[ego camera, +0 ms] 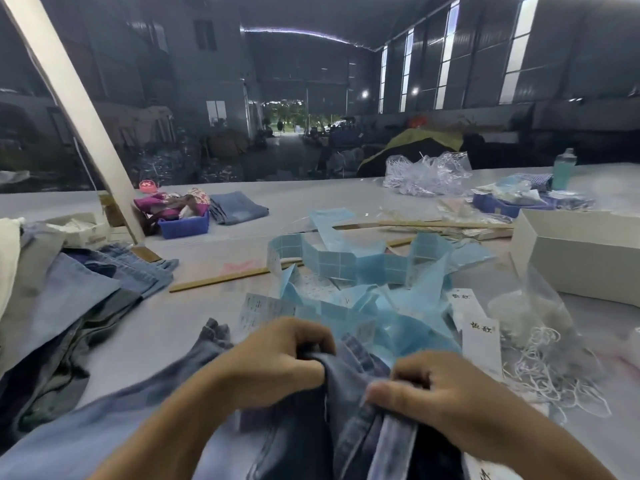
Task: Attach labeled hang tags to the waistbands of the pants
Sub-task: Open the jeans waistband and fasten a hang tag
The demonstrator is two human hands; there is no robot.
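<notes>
Both hands grip one pair of blue denim pants at the near edge of the pale grey work table. The left hand has its fingers curled into a bunched fold of the denim at the top of the garment. The right hand lies just right of it, thumb pressed along the fabric and fingers curled over the folded edge; the two grips are close together with a ridge of cloth between them. The image is motion-blurred, so it cannot be determined whether the gripped part is the waistband.

Just beyond the grips lies a tangle of light blue paper sticker strips, some touching the denim. To the right of the right hand lie white rectangular hang tags with black printed characters, flat on the table, apart from the pants. Further right of those is a loose heap of white string loops under a clear plastic bag.

Left of the left hand is a stack of blue and grey denim garments. Beyond it, a long thin wooden stick lies on the table. Far beyond the left grip sits a blue plastic bin beside a folded pair of blue jeans. Beyond the right grip stands a white cardboard box.
</notes>
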